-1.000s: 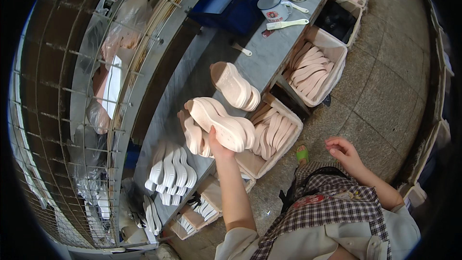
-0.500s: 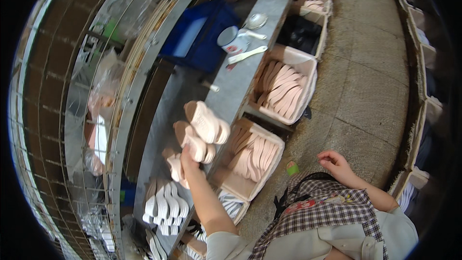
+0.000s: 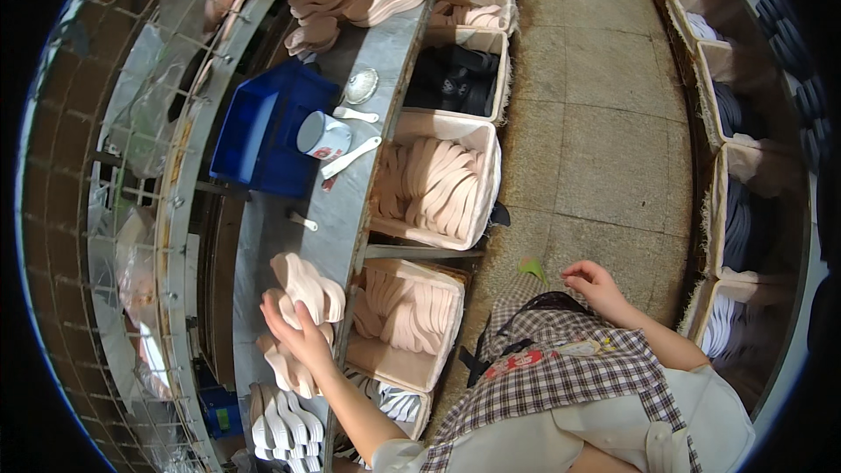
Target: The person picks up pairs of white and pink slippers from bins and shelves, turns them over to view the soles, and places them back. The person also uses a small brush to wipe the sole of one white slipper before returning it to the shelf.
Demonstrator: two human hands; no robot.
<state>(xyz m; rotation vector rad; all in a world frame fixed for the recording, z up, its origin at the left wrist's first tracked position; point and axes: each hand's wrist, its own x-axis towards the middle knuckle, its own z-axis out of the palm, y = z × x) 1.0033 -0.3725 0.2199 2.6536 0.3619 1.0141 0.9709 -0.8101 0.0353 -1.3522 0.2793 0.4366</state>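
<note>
My left hand rests against stacked pale pink shoe soles on the metal bench. Its fingers are stretched and the thumb stands apart, so it looks open and grips nothing. One sole stack lies just beyond the fingers, and another stack sits nearer, partly behind the hand. White soles are piled closer to me. Over the aisle, in front of my checked apron, my right hand hangs in the air with loosely bent fingers and nothing in it.
Bins of pink soles line the bench, beside one of black footwear. On the bench stand a blue crate, a mug, a lid and brushes. More bins edge the aisle's right.
My left hand has loosened from the pink soles, its fingers now spread. The view has turned, shifting the bench and bins leftward. My right hand stays raised over the aisle.
</note>
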